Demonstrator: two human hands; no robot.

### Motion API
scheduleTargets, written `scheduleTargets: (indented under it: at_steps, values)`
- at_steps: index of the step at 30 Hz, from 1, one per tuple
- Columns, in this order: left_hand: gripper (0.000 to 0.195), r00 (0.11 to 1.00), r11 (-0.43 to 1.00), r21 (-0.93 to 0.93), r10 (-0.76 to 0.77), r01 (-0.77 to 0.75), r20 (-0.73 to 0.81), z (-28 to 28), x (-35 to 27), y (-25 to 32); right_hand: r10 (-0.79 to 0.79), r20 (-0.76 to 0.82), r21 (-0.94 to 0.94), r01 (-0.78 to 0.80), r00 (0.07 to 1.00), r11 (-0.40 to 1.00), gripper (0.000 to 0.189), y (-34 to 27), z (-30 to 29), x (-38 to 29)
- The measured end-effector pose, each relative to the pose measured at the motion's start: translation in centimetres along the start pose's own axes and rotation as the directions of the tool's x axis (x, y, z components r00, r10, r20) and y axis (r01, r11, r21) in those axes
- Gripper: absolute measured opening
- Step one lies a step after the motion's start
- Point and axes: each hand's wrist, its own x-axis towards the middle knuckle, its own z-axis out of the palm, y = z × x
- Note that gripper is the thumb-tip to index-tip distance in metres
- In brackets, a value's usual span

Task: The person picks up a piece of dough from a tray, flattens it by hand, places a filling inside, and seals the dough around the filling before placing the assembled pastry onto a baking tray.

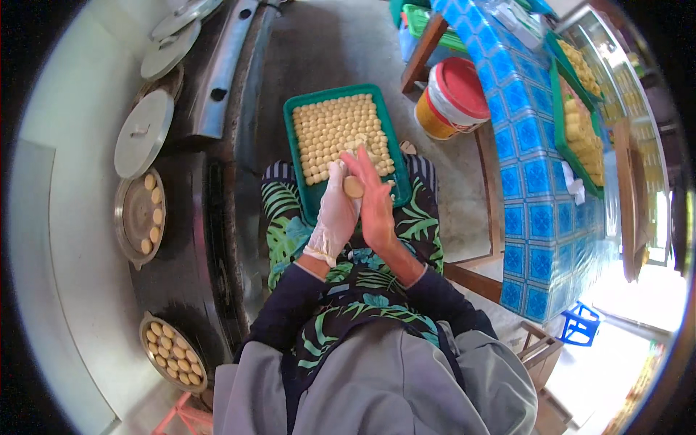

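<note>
My left hand (336,212), in a thin whitish glove, and my bare right hand (375,209) are pressed together over my lap. Between the palms sits a flattened round piece of dough (353,187). Beneath the fingertips lies a green plastic tray (311,209) on my knees, filled with tight rows of pale dough balls (331,125). Small loose dough bits (392,197) lie at the tray's right side. A paler lump of dough (356,142) rests on the balls just beyond my fingers, partly hidden by them.
Left, a dark stove top (174,217) carries a round pan (136,206) with several dough rounds, a fuller pan (173,353) and metal lids (144,133). Right stand a red-lidded bucket (454,98) and a table with a blue tiled-pattern cloth (522,179), bearing trays of yellowish pieces (582,133).
</note>
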Motion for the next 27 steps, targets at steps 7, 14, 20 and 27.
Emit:
scheduleTargets:
  at_steps: [7, 14, 20, 27]
  values:
    - [0.041, 0.986, 0.995, 0.033, 0.093, -0.099, 0.139, 0.4, -0.9, 2.4, -0.117, -0.119, 0.036, 0.122, 0.986, 0.992, 0.064, -1.0, -1.4, 4.3]
    - [0.042, 0.996, 0.995, -0.083, 0.061, -0.055, 0.064, -0.1, 0.1, 1.4, -0.263, 0.087, -0.640, 0.256, 0.961, 0.724, 0.049, -0.7, -3.3, 0.0]
    - [0.042, 0.991, 0.990, 0.041, 0.133, -0.132, -0.019, -0.1, -0.7, 1.8, -0.297, 0.200, -0.665, 0.352, 0.934, 0.659, 0.051, -0.5, -2.4, 0.8]
    - [0.044, 0.991, 0.981, 0.146, 0.118, -0.127, 0.065, -1.1, -1.2, 1.9, 0.271, -0.231, -0.056, -0.291, 0.934, 0.955, 0.053, 2.0, -1.7, 0.2]
